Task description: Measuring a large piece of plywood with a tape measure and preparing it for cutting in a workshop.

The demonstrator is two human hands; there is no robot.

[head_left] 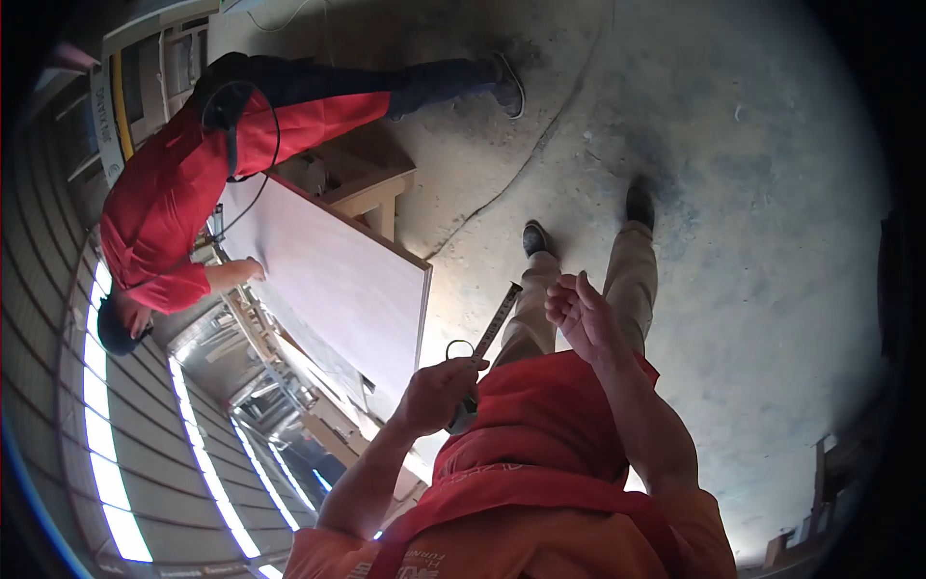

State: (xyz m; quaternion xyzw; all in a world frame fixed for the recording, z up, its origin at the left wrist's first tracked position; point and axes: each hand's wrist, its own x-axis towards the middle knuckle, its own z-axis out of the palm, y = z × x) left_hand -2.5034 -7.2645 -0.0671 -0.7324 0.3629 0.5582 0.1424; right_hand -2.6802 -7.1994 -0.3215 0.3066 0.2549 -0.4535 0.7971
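Note:
My left hand (436, 398) is closed around a tape measure (464, 417), whose case shows below the fingers. A short length of its blade (499, 325) sticks out, slanting up toward the right, and a thin wrist loop (459, 348) stands up beside the knuckles. Raised to the right of the blade's end, my right hand (585, 317) is empty, its fingers loosely bent and the thumb apart. It does not touch the tape. Left of my hands lies a large pale panel (333, 280) with a thin dark edge.
A co-worker in red (169, 203) leans over the panel's far side, one hand (253, 270) at its edge. A wooden stand (371, 193) is under the panel. A dark crack or cable (526, 174) runs along the concrete floor (762, 289). Timber pieces (333, 439) lie to the left.

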